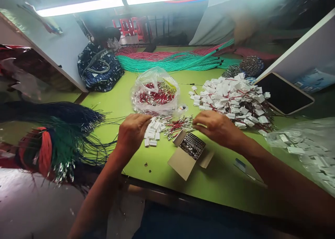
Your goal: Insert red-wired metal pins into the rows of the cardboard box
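My left hand (132, 129) is closed, its fingers pinched at the left edge of a small group of white plastic connector housings (151, 136); anything in the pinch is hidden. Across from it, my right hand (216, 127) has its fingers curled together beside a small pile of short red wires with metal ends (179, 125). Whether it holds one of these is too small to make out. Between and below the hands sits an open cardboard box (181, 162) with rows of small shiny metal cylinders (193, 144) inside.
Behind stands a clear plastic bag (157, 74) of red wires. A heap of white housings with red wires (232, 99) lies at right, near a dark tablet (285, 94). Green cable bundles (170, 62) stretch along the back. Dark blue wires (65, 115) hang over the left side.
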Motion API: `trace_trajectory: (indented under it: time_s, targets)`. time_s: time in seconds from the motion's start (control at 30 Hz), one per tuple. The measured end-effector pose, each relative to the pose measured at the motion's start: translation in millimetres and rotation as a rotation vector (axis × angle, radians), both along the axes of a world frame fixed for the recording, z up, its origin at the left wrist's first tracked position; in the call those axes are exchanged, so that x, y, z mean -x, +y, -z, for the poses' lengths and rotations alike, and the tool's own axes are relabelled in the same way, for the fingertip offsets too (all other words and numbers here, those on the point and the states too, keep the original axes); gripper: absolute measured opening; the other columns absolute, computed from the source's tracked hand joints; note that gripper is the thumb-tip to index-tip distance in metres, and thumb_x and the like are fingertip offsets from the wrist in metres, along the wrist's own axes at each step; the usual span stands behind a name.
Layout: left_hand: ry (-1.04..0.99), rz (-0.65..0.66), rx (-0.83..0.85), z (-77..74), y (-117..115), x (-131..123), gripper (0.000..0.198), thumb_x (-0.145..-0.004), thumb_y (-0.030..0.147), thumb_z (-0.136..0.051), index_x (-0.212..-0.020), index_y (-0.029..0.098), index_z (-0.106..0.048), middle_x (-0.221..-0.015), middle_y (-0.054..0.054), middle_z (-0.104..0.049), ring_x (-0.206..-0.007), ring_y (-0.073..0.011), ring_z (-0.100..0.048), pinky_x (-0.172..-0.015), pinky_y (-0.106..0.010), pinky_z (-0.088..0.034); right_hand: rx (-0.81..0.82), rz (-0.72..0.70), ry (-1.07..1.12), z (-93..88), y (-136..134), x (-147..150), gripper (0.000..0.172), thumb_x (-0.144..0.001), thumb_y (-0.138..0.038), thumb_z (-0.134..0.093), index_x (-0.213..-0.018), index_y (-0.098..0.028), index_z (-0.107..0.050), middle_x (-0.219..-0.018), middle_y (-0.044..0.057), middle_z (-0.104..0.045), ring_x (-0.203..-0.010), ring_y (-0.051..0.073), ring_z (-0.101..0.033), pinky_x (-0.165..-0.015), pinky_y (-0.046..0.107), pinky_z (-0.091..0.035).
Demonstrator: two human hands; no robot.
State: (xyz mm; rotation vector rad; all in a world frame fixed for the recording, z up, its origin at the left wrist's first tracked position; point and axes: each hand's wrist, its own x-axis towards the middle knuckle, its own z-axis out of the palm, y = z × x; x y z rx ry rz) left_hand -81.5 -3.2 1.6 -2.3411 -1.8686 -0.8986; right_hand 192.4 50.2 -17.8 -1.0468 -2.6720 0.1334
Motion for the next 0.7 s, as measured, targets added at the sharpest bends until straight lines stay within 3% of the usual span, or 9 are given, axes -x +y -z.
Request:
trace_trajectory:
  time_s: [0.1,0.2,0.33,0.53,0.7]
  targets:
    - [0.125,-0.08,0.086,4.0,34.9,5.9,0.022,-0.085,0.027,-0.053,-0.09,0.019,-0.072,-0.086,-0.007,-0.072,-0.082,-0.0212,-0.061,-0.078,-0.033,-0.045,0.014,-0.25,-0.105,0.1,-31.5,6.5,0.023,-0.087,-0.016,-0.05,-0.067,-0.017,-0.06,-0.072,0.004,-0.061,-0.065,0.014,-0.048,-0.059,0.026,-0.032]
    - [0.211,-0.16,0.236,9.3,73.9,3.5,0.025,-0.086,0.023,-0.049,-0.092,0.019,-0.073,-0.093,-0.009,-0.071,-0.086,-0.0204,-0.06,-0.079,-0.031,-0.044,0.002,-0.273,-0.17,6.3,-46.6,12.8,0.021,-0.082,-0.007,-0.049,-0.067,-0.016,-0.059,-0.073,0.005,-0.06,-0.063,0.015,-0.044,-0.058,0.029,-0.028]
    - [0.259,-0.214,0.437,11.1,110.1,-3.8,0.027,-0.083,0.026,-0.048,-0.092,0.02,-0.073,-0.092,-0.009,-0.071,-0.088,-0.0216,-0.061,-0.076,-0.03,-0.044,0.078,-0.292,-0.204,6.9,-42.6,12.3,0.02,-0.083,-0.01,-0.05,-0.066,-0.017,-0.059,-0.074,0.005,-0.059,-0.063,0.015,-0.042,-0.057,0.029,-0.024]
    - [0.245,-0.226,0.531,18.9,134.3,-9.2,0.02,-0.07,0.018,-0.06,-0.085,0.017,-0.074,-0.083,-0.011,-0.07,-0.084,-0.024,-0.061,-0.072,-0.03,-0.043,0.135,-0.326,-0.232,0.4,-39.7,7.5,0.02,-0.085,-0.008,-0.05,-0.07,-0.019,-0.058,-0.079,0.004,-0.058,-0.068,0.016,-0.043,-0.057,0.029,-0.023]
    - [0.166,-0.269,0.483,16.4,138.9,-5.5,0.02,-0.074,0.017,-0.056,-0.084,0.017,-0.072,-0.087,-0.01,-0.07,-0.085,-0.0232,-0.06,-0.071,-0.03,-0.041,0.041,-0.329,-0.222,5.7,-40.4,10.7,0.022,-0.085,-0.003,-0.047,-0.073,-0.018,-0.058,-0.075,0.003,-0.058,-0.063,0.015,-0.044,-0.055,0.029,-0.024]
